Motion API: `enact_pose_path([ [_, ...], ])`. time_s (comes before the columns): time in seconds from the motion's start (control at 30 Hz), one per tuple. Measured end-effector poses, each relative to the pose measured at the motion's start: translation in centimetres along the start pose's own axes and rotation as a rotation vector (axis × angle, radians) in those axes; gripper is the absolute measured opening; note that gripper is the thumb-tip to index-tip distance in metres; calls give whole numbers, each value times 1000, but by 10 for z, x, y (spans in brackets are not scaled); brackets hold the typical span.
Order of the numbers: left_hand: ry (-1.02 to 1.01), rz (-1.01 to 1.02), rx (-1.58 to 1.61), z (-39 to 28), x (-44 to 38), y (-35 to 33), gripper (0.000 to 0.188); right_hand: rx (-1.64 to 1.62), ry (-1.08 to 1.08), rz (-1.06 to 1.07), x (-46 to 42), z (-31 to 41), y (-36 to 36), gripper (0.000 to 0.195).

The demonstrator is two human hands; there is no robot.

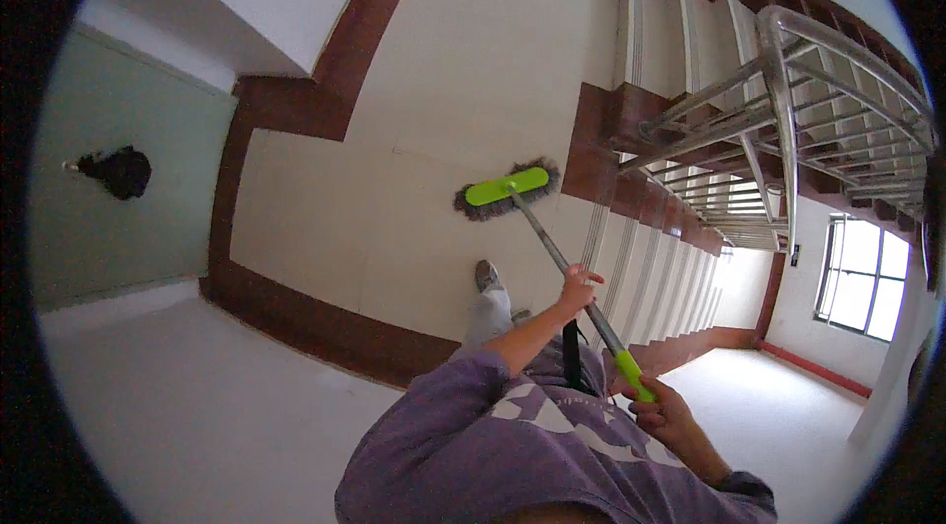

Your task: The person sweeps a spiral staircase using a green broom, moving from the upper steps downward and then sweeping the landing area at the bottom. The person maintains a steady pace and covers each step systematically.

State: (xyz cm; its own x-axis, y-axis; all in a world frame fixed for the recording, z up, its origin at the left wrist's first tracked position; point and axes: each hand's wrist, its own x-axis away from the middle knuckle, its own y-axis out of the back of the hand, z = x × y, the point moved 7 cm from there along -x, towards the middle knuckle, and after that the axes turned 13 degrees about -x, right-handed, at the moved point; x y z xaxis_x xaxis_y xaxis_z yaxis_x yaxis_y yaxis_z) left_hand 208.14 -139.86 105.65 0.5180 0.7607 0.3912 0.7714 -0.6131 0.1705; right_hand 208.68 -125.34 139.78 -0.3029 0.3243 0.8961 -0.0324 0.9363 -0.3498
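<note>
A long-handled broom (550,243) slants across the view, its grey pole running from my body to a lime-green head (507,186) fringed with dark bristles. The bristles rest on the pale floor of a stair landing. Partway along the pole is my left hand (579,290), wrapped around it with some fingers held loosely out. My right hand (663,409) holds the lime-green grip (635,378) at the pole's near end, close to my waist. One of my shoes (485,275) shows on the floor below the broom head.
Stairs (665,44) rise at the upper right, and other steps (650,273) descend at the right. A metal railing (776,81) stands between them. Dark red border tiles (310,317) edge the landing (414,66). A black item (127,171) hangs on a greenish door (170,228) at left.
</note>
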Motion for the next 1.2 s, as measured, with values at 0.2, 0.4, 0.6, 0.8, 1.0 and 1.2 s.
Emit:
enact_pose_path([
  [0.2, 360, 190, 397, 53, -26, -3, 40, 65, 185, 6, -63, -4, 45, 23],
  [0.4, 173, 220, -269, 7, -184, 122, 29, -116, 194, 186, -169, 19, -92, 22],
  [0.6, -232, 320, -968, -49, -385, 201, 23, -72, 214, 222, -253, 95, -264, 23],
  [0.8, 16, 296, -682, -37, -576, 287, 20, 26, 270, 254, -337, 157, -406, 33],
  [1.0, -164, 465, -1109, -31, -461, 139, 31, 28, 339, 71, -244, 187, -263, 36],
  [1.2, 28, 1044, -886, -98, -209, 19, 29, -231, 301, -179, -114, 65, -68, 49],
])
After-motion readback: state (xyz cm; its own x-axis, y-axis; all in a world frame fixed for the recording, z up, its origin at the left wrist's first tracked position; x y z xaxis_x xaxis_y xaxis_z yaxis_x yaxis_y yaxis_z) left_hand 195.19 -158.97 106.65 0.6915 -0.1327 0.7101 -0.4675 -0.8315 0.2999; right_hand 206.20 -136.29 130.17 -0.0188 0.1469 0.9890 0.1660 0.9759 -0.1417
